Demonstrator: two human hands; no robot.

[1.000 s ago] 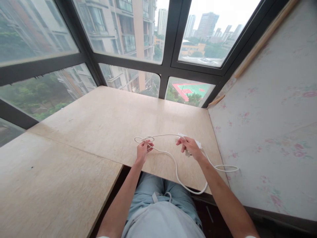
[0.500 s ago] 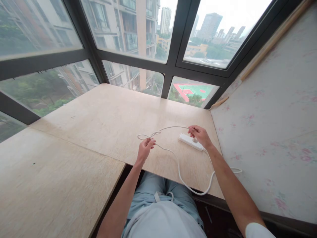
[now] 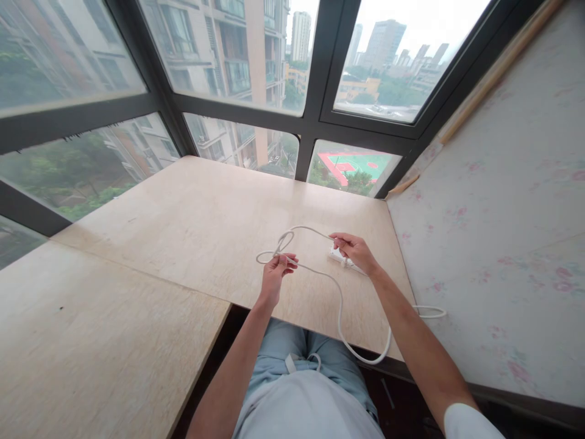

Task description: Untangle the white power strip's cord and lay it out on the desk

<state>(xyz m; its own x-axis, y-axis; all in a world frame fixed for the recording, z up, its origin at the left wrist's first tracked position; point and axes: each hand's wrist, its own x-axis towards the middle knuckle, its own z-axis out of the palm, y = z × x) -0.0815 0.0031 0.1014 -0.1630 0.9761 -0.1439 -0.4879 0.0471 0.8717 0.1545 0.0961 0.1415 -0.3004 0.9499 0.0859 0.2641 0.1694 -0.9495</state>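
Observation:
A white power cord (image 3: 340,305) is looped above the pale stone-patterned surface. My left hand (image 3: 275,272) pinches it where small loops cross, its other fingers loosely spread. Farther right, my right hand (image 3: 354,249) is closed on another stretch of the same cord, which arcs between both hands. Beneath my right hand lies a white power strip (image 3: 339,258), partly hidden by the hand. From the left hand the cord sags over the front edge, then rises behind my right forearm. Another loop of it shows by the wall.
Dark-framed windows (image 3: 305,146) border the pale countertop (image 3: 205,207) at the back and left. A wall with flowered paper (image 3: 493,244) stands on the right. The counter's front edge has a cut-out where my legs are.
My right hand has moved left, nearer my left hand, which has shifted slightly right. The cord between them now bows up more, and the loop at the left hand stands taller.

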